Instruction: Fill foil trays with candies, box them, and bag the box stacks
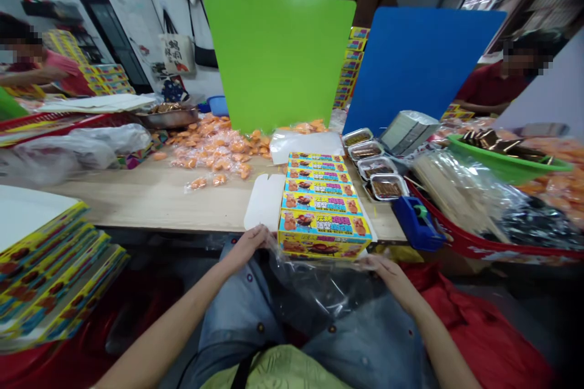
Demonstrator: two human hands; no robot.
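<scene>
A row of several yellow printed boxes (325, 226) lies at the edge of the table in front of me, on or against white card whose flap (264, 202) sticks out at the left. Clear plastic film (326, 292), which looks like a bag, hangs from the near end of the row over my lap. My left hand (252, 242) is closed on the film at the near left corner of the boxes. At the near right corner, my right hand (382, 268) pinches the other side of it. How far the film reaches over the boxes is hard to see.
Orange wrapped pieces (214, 140) are heaped on the table (137, 197). Foil trays (387, 186), a blue tape dispenser (417, 223) and a red basket (479, 243) stand right. Flat printed cartons (50, 279) are stacked left. Green (278, 55) and blue (415, 61) boards stand behind; people work at both sides.
</scene>
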